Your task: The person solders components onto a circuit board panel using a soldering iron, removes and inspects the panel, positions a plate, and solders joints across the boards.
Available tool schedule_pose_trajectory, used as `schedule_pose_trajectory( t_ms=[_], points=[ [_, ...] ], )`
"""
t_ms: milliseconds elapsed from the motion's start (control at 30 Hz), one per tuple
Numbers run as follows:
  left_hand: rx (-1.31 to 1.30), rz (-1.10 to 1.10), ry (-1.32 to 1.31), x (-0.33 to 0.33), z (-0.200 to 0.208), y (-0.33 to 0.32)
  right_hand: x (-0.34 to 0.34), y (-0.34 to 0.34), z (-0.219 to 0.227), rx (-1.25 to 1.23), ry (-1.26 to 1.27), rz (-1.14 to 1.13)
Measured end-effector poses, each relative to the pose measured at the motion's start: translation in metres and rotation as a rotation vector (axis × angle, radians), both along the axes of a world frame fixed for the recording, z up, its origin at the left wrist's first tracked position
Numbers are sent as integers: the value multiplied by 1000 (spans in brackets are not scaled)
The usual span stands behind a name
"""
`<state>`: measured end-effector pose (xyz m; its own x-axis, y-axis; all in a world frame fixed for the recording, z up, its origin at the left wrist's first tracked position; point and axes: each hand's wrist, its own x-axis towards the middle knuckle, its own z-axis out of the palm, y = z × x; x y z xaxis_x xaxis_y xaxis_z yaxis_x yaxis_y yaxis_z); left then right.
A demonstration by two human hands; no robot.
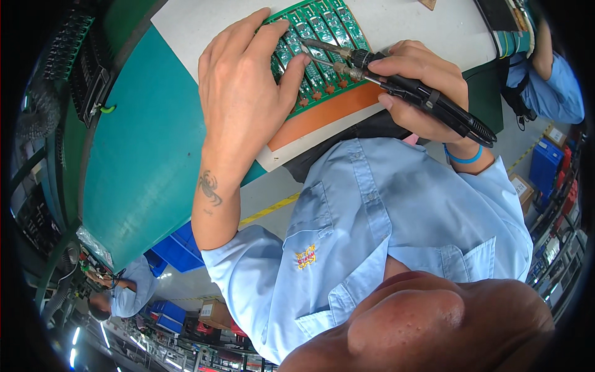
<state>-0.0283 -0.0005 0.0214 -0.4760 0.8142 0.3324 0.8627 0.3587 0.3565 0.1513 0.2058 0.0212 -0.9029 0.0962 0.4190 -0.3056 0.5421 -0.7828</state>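
A green panel of several narrow circuit boards (331, 28) lies under my hands. My left hand (245, 84) rests over its left side with fingers apart, thumb tip and index finger touching the boards. My right hand (427, 93) is closed round the black handle of a pair of soldering tweezers (427, 102). The two metal prongs point left and meet the panel close to my left thumb. Whether a small part sits between the tips is too fine to make out.
Beneath the panel are an orange-brown board (322, 121) and a whitish sheet (186, 28) on the green tabletop (149, 142). Black racks (93, 68) stand at the left edge. Other people in blue shirts are at the right (555, 93) and lower left (133, 285). Blue bins (180, 248) stand beyond the table.
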Motion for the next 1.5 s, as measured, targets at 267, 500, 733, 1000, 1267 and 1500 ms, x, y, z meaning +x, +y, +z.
schedule_pose_trajectory(
  t_ms=[267,500,733,1000,1267,1500],
  points=[
    [17,1,0,0,-1,1,0,0,0,-11,-8,1],
    [26,6,2,-2,-4,2,0,2,5,3,57,3],
    [38,-24,36,-7,-4,0,3,-1,10,-29,66,15],
    [17,38,-40,-9,10,-9,-2,-5,4,-35,60,22],
    [-75,33,-51,-8,10,-13,-8,-7,-4,-44,13,32],
    [-107,47,31,-5,11,-13,-7,-5,0,-10,-20,49]
  ],
)
